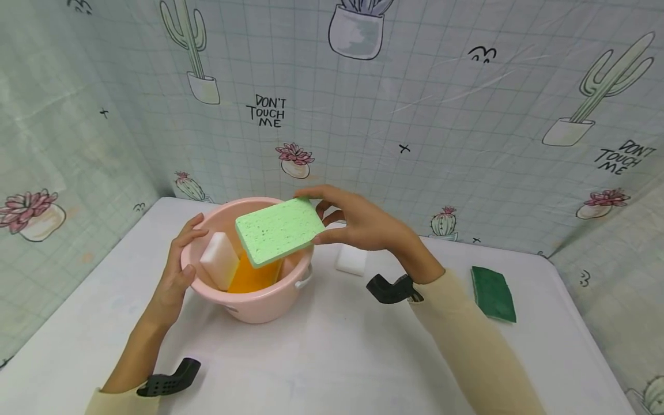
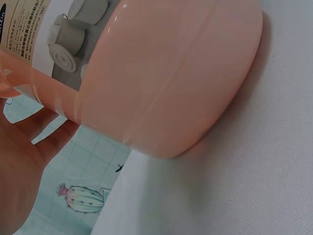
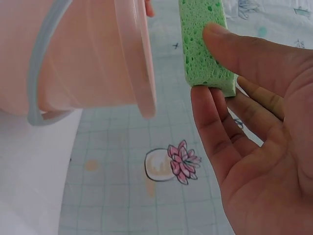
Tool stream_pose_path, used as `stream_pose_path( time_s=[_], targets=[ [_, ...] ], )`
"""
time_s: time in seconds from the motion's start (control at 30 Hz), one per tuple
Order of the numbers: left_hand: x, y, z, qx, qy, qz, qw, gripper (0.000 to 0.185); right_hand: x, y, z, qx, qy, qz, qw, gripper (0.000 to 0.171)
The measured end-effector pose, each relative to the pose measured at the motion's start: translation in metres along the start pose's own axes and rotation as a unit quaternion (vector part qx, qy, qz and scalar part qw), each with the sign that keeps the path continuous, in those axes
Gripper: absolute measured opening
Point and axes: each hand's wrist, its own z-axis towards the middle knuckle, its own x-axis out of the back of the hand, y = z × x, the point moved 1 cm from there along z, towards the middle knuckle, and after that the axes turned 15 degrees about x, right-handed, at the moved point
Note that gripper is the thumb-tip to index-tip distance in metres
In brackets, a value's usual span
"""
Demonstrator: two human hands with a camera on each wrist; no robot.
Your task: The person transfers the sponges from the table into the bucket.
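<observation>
My right hand (image 1: 358, 222) pinches a light green sponge (image 1: 280, 229) by its right end, thumb on one face and fingertips at the edge. The sponge is held over the pink bucket (image 1: 261, 308), hiding part of its opening. In the right wrist view the sponge (image 3: 203, 49) shows its porous side, apart from the bucket's rim (image 3: 139, 63). My left hand (image 1: 173, 271) grips the bucket's left rim, thumb on the near side and fingers on the far side. Inside the bucket are a white sponge block (image 1: 220, 259) and an orange piece (image 1: 255, 275).
A white block (image 1: 351, 260) lies on the white table (image 1: 332, 357) right of the bucket. Farther right lies a dark green scouring pad (image 1: 493, 293). The bucket's pale handle (image 3: 39, 73) hangs at its side. A cactus-print curtain (image 1: 363, 127) stands behind the table.
</observation>
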Motion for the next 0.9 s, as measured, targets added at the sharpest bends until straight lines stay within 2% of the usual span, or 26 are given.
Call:
stream_pose_path(
  time_s=[0.17, 0.33, 0.53, 0.67, 0.9],
  targets=[
    [0.001, 0.0, 0.0, 0.001, 0.002, -0.01, 0.9999, 0.051, -0.009, 0.003, 0.014, 0.003, -0.017, -0.006, 1.0, 0.068],
    [-0.001, 0.0, 0.0, 0.003, 0.007, -0.024, 0.9997, 0.051, -0.015, 0.006, 0.027, -0.033, -0.046, -0.017, 0.998, 0.068],
    [-0.002, -0.002, 0.002, -0.006, 0.007, -0.024, 0.9997, 0.052, -0.022, 0.012, 0.037, -0.068, -0.093, -0.042, 0.992, 0.068],
    [-0.001, -0.001, 0.001, -0.01, 0.004, -0.019, 0.9998, 0.052, -0.028, 0.013, 0.045, -0.084, -0.12, -0.036, 0.989, 0.07],
    [0.0, -0.002, 0.001, -0.028, -0.012, -0.041, 0.9987, 0.052, -0.034, 0.012, 0.057, -0.085, -0.178, -0.057, 0.979, 0.071]
  ],
)
